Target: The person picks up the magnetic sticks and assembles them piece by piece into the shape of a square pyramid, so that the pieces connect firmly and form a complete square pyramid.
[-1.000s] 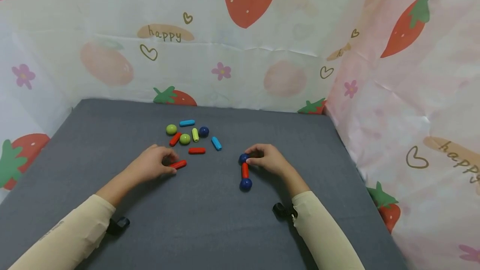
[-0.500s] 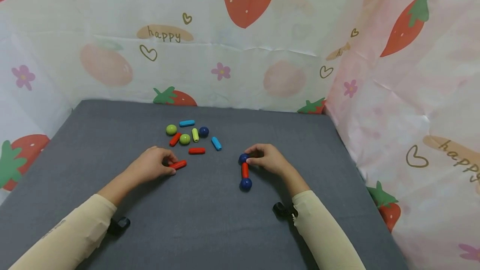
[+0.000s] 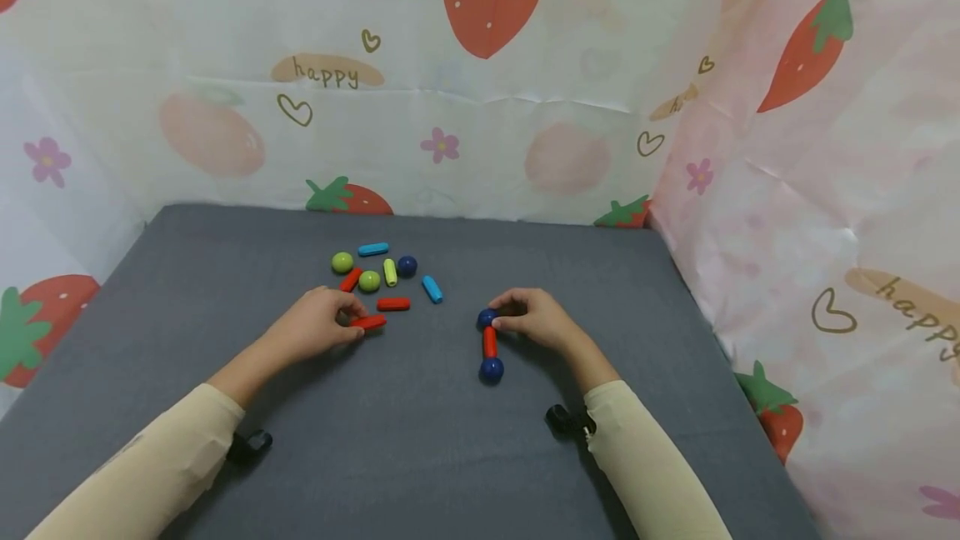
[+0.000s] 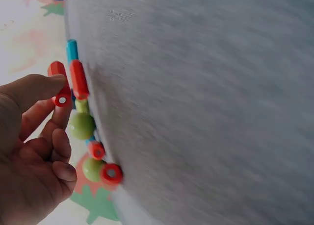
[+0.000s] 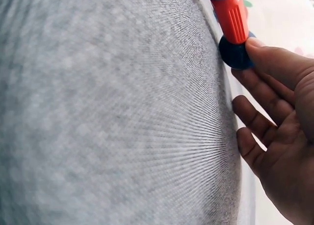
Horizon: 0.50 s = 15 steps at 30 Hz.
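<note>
Holding red rod (image 3: pixel 372 322) over grey table (image 3: pixel 390 457), strawberry-print sheets (image 3: pixel 487 165) behind.

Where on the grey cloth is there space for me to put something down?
The grey cloth is bare between the beige fabric sleeves, and from the right hand to the cloth's right edge. It's crowded beyond the left hand, where shiny green balls, a dark blue ball, red sticks, light-blue sticks and a yellow-green stick lie close together.
</note>
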### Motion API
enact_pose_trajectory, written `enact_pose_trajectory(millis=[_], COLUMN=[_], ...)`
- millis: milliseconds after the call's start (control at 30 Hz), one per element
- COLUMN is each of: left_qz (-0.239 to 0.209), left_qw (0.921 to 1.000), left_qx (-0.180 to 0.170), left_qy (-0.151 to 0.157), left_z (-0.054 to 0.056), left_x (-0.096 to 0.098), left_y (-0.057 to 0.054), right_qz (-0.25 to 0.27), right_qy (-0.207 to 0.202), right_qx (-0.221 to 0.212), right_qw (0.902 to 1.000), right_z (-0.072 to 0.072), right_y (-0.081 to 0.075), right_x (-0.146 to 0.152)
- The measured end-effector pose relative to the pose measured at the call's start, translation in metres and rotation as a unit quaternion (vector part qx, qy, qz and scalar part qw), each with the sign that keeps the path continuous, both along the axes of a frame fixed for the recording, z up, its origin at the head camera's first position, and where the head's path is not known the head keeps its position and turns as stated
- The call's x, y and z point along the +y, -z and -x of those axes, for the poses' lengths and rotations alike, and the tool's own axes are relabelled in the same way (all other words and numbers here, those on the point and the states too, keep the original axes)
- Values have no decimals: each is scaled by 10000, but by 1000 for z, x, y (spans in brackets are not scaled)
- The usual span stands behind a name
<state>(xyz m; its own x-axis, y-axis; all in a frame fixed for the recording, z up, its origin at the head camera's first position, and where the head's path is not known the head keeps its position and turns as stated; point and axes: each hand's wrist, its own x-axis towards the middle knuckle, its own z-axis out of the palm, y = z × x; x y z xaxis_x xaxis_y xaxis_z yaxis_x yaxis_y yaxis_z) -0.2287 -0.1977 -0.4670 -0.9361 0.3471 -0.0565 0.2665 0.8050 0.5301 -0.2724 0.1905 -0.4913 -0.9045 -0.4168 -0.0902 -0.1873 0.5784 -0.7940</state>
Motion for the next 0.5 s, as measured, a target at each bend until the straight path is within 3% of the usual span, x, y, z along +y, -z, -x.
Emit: enact_pose_trajectory(millis=[267, 500], left_qz=[-196, -607], left_qw=[9992, 9976], left_qx=[327, 56], left_qy=[136, 324], left_z=[6, 14], left_x=[28, 50], left_y=[-10, -10], right_qz=[13, -3], right_qy=[-52, -64], right_qx=[44, 54], right_qw=[10000, 10000], right_z=[-1, -1], right_y=[-3, -3], right_x=[0, -2])
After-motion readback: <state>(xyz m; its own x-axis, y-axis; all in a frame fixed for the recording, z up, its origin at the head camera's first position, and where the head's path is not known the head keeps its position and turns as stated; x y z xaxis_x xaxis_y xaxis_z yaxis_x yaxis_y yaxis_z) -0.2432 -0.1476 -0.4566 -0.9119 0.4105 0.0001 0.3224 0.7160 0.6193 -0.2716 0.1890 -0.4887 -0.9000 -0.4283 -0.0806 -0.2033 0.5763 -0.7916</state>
